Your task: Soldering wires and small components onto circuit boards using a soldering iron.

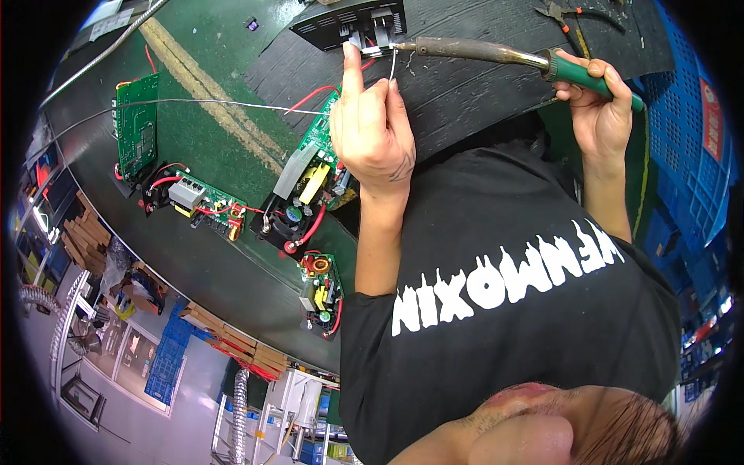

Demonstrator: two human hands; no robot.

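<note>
My right hand [597,97] is closed around the green handle of a soldering iron [480,51]. Its tip reaches left to a black slotted panel [333,31] with metal socket parts on its inner side. My left hand [372,136] pinches a thin solder wire [393,66] between thumb and fingers, the wire's end rising to the iron's tip. The left index finger stretches up against the panel's lower edge. Partly behind that hand lies a green circuit board [314,151] with a fan, yellow transformer and red leads.
More circuit boards stand on the green bench, one upright [138,128], another [205,205] beside it, and one [320,294] near my left elbow. Orange-handled cutters [573,15] lie at the far right on a black mat [465,101]. A blue crate [690,132] stands right.
</note>
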